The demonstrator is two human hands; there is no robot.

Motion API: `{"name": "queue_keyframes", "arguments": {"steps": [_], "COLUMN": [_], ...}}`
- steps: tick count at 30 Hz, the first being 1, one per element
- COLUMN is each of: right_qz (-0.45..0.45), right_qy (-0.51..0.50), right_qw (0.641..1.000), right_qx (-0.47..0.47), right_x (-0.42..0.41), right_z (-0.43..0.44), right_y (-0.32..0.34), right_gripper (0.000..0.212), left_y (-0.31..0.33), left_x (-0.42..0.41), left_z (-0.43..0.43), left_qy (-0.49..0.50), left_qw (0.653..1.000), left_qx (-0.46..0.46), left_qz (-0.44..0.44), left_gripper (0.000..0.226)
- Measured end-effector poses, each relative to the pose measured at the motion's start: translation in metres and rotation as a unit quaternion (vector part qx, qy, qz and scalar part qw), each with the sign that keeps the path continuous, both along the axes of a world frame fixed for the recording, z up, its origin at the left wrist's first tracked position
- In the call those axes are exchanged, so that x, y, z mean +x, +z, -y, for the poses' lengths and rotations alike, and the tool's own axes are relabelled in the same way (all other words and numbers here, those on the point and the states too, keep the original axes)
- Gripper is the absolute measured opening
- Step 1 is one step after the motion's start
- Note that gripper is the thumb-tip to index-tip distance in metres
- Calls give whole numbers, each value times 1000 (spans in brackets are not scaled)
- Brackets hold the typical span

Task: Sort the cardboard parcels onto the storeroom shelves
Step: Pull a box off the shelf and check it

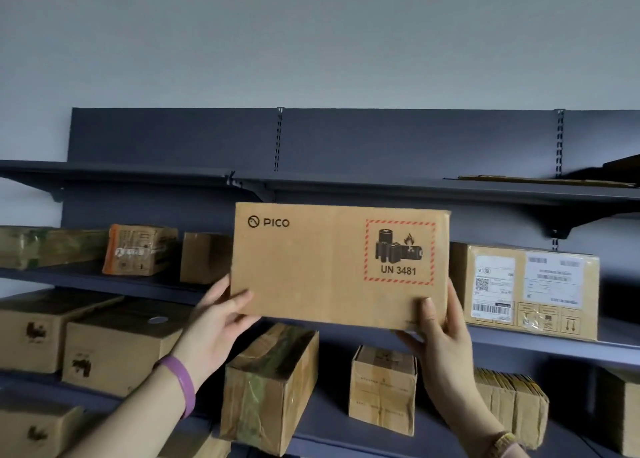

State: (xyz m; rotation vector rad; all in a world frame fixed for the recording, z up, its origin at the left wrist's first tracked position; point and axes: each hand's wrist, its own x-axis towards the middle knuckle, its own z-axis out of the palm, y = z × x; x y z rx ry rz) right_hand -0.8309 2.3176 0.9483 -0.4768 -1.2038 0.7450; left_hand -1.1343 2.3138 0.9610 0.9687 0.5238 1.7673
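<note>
Both hands hold the PICO box (341, 267) up in front of the shelving, its printed face toward the camera and its top edge just under the top shelf (381, 189). The box bears a red-hatched battery label reading UN 3481 on its right half.

The left hand (221, 315) reaches up from below left of the box, forearm raised at a slant, a purple wristband (180, 381) on the wrist. Its thumb lies across the box's lower left front corner; the other fingers are hidden behind the box, so the hand is clasped on that corner.

The right hand (440, 333) comes up from below right of the box, forearm nearly upright, a gold-coloured band (502, 442) at the wrist. Its thumb presses the lower right front face, and its fingers (410, 341) curl under the bottom edge, gripping the box.

Right of the box a labelled parcel (526, 291) stands on the middle shelf (554, 345). Left of the box, on that shelf, sit an orange-taped parcel (138, 249) and a plain one (204, 258). Below the box more parcels stand on a lower shelf.
</note>
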Motion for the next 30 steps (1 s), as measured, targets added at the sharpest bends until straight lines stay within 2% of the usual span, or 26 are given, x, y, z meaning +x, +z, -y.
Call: {"name": "queue_keyframes", "arguments": {"steps": [3, 6, 8, 11, 14, 16, 18, 24, 27, 30], "right_qz": [-71, -105, -109, -111, -104, -115, -100, 89, 115, 141], "right_qy": [17, 41, 55, 53, 9, 34, 66, 119, 120, 79], "right_qw": [997, 991, 989, 985, 985, 979, 978, 986, 985, 986], "right_qx": [-35, -67, -88, -119, -137, -164, -174, -77, -46, -33], "right_x": [14, 22, 22, 16, 6, -5, -20, -58, -60, -51], "right_z": [-13, -23, -25, -30, -37, -38, -34, -3, 6, 3], "right_y": [4, 6, 5, -2, -7, -8, -7, -9, -8, -13], "right_gripper": [36, 30, 28, 30, 37, 41, 40, 58, 72, 68], "left_y": [-1, -2, -2, -7, -12, -12, -12, -5, -9, -16], "left_x": [4, -1, -3, -4, -2, 4, 14, 45, 50, 52], "left_z": [9, 8, 10, 13, 17, 21, 23, 17, 7, -3], "left_qy": [-71, -61, -94, -154, -152, -143, -136, -88, -61, -57], "left_qw": [997, 992, 985, 985, 987, 989, 990, 990, 991, 993], "left_qx": [4, -61, -92, -52, -20, -1, 17, 36, 19, -8], "left_qz": [15, 91, 110, 65, 37, 33, 45, 104, 119, 108], "left_gripper": [47, 44, 43, 52, 54, 51, 48, 47, 51, 50]}}
